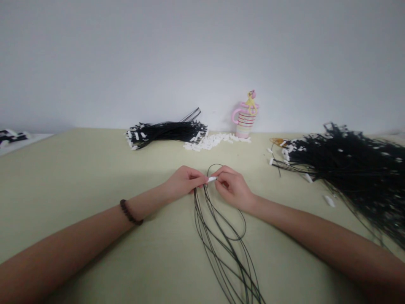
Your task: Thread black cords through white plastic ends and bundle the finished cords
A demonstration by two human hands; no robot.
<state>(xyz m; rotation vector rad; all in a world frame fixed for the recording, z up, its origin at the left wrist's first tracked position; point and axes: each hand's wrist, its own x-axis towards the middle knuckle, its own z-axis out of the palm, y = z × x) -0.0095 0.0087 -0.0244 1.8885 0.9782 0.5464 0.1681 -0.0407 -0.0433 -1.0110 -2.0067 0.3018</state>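
Note:
Between my hands, above the middle of the table, is a small white plastic sleeve (211, 179). My left hand (186, 181) pinches its left end between thumb and fingertips. Several thin black cords (221, 236) hang from this hand down toward the near edge of the view. My right hand (232, 185) is closed at the sleeve's right end, pinching a thin black cord there; the cord's tip is hidden. One cord loops up behind the fingers of the right hand.
A bundle of black cords (171, 131) with white ends lies at the back, beside a pile of loose white pieces (209, 142). A pink-handled striped cup (246, 120) stands by the wall. A large heap of black cords (354, 164) covers the right side of the table (95, 169).

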